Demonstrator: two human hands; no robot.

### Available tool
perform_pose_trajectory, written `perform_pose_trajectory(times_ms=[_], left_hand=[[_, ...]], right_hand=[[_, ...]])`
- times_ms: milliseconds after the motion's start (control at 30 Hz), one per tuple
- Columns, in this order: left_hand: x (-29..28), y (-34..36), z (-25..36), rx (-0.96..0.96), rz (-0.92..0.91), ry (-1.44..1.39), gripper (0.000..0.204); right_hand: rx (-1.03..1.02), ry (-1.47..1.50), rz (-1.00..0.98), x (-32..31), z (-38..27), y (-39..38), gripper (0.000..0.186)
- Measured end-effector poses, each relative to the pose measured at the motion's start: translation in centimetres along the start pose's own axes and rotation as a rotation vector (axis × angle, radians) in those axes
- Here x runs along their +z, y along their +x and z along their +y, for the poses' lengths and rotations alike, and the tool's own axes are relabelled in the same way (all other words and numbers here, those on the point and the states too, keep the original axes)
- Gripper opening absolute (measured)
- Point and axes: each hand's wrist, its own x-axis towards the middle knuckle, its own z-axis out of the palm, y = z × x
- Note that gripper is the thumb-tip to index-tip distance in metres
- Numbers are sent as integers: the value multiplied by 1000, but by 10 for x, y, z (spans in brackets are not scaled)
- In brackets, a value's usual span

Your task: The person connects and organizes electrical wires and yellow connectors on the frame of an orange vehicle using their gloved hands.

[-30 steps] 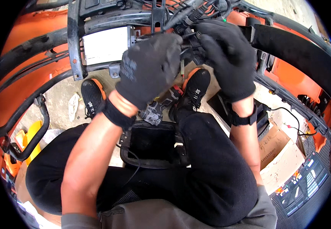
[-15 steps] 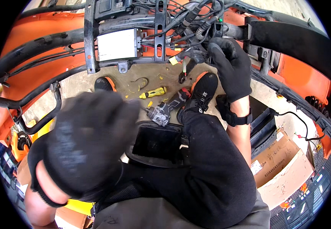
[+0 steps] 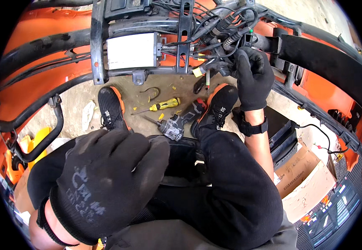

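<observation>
My right hand [image 3: 254, 77], in a black glove with a wrist strap, is raised to a bundle of black cables [image 3: 218, 29] hanging from the black frame [image 3: 97, 46] of an orange vehicle body, and its fingers are closed around a connector there. My left hand [image 3: 110, 183], also gloved, hovers close to the camera over my left thigh. Its back faces me and its fingers are curled, so the palm is hidden. A white rectangular module [image 3: 131, 51] is mounted on the frame to the left of the cables.
On the concrete floor between my black-and-orange shoes [image 3: 110, 110] lie a yellow-handled screwdriver [image 3: 162, 105] and a grey cordless driver [image 3: 180, 123]. An open cardboard box [image 3: 306, 179] sits at my right. Orange panels and black bars curve around me.
My left hand has left the cables, dropped down and to the left, and now sits near the camera above my thigh. My right hand stays on the cable bundle.
</observation>
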Motion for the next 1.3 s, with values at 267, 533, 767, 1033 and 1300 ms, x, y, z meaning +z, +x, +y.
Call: perform_pose_trajectory(times_ms=[267, 533, 767, 1033, 1300], left_hand=[[-7, -14, -4, -54, 98, -35, 44], [-3, -3, -2, -38, 69, -56, 41], [-4, 7, 3, -55, 34, -95, 42], [-2, 12, 6, -43, 24, -86, 41], [-5, 10, 7, -92, -21, -81, 43]], right_hand=[[180, 211, 28, -1, -5, -3, 14], [130, 161, 3, -4, -4, -4, 13], [146, 182, -29, -6, -5, -4, 13], [2, 125, -11, -6, -2, -3, 14], [78, 150, -27, -5, -2, -6, 14]])
